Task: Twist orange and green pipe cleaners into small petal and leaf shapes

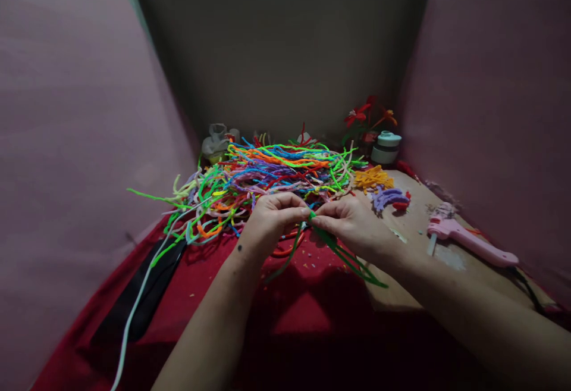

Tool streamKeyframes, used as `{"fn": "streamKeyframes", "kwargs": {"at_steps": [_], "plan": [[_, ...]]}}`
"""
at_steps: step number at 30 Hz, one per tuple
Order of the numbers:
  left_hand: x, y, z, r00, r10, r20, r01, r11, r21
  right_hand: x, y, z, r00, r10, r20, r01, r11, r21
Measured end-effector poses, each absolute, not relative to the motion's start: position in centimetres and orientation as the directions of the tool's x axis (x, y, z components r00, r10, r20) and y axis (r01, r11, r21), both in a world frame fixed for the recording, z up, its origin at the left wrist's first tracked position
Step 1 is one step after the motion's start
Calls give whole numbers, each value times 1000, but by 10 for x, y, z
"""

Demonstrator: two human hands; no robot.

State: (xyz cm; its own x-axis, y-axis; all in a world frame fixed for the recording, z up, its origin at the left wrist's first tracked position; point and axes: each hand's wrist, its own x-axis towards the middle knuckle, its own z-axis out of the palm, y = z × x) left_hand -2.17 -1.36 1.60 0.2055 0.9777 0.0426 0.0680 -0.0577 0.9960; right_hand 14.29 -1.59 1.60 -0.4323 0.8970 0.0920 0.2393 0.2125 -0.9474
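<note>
Green pipe cleaners point(343, 252) are pinched between my two hands, just above the red cloth. My left hand point(275, 217) closes thumb and forefinger on their upper end, where one green strand hangs down to the left. My right hand point(345, 218) pinches the same bunch right beside it, and several long green stems trail below it toward the lower right. The fingertips of both hands almost touch and hide part of the join. Directly behind the hands lies a large tangled heap of multicoloured pipe cleaners point(276, 168).
A pink glue gun point(473, 242) rests on a tan board point(414, 200) at right, near orange cut pieces point(373, 178) and purple cut pieces point(387, 198). Behind stand a pale green jar point(386, 147) and red flowers point(357, 115). A black flat object point(140, 296) and white cable point(138, 302) lie left.
</note>
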Motion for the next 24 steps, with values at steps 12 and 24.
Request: {"fn": "streamKeyframes", "kwargs": {"at_steps": [12, 24], "plan": [[-20, -14, 16, 167, 983, 74, 6, -76, 997, 139, -9, 3, -439, 898, 38, -60, 13, -998], [-14, -16, 9, 17, 953, 303, 205, -300, 932, 134, -13, -1, -558, 808, -189, -182, -341, -922]]}}
